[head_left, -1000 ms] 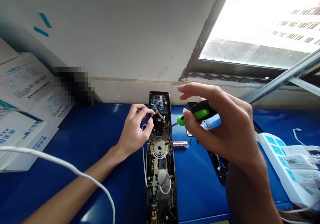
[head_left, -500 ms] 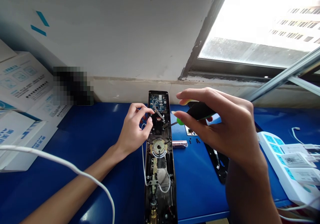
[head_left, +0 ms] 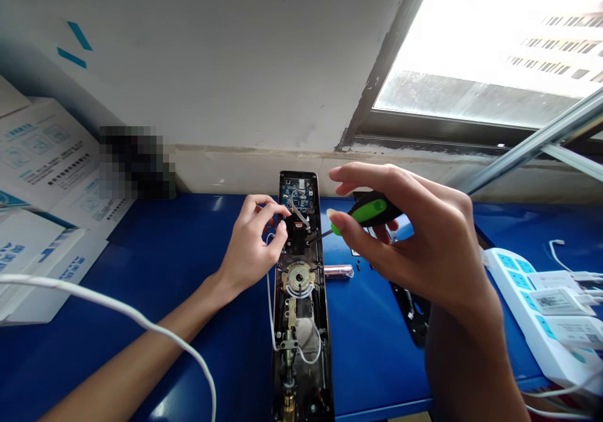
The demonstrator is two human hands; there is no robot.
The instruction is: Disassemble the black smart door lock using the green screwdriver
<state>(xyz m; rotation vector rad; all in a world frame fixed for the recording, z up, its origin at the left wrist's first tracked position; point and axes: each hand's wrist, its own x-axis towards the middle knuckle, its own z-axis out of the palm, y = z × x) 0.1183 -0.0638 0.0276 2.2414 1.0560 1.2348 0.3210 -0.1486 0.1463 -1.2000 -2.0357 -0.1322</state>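
Observation:
A long dark lock housing [head_left: 328, 321] stretches away from me, open, showing a blue circuit board [head_left: 293, 203], a round metal part [head_left: 300, 277] and thin wires. My left hand [head_left: 254, 240] rests at its left edge below the board, thumb and index finger almost pinched; whatever lies between them is too small to make out. My right hand [head_left: 414, 233] holds a green and black screwdriver [head_left: 370, 210] at a slant, its handle lying against the palm and rear fingers. The shaft's tip reaches the housing near a screw just below the wires.
Right of the housing lie a pink wrapped cylinder [head_left: 339, 271], small black screws [head_left: 358, 264] and a black cover [head_left: 417, 328]. Farther right is a white power strip [head_left: 518, 302]. White boxes [head_left: 47, 271] and a white cable [head_left: 141, 318] are at left.
The screwdriver handle has turned so that its green side faces up. The thumb and index finger of my right hand have shifted slightly. My left hand keeps its place.

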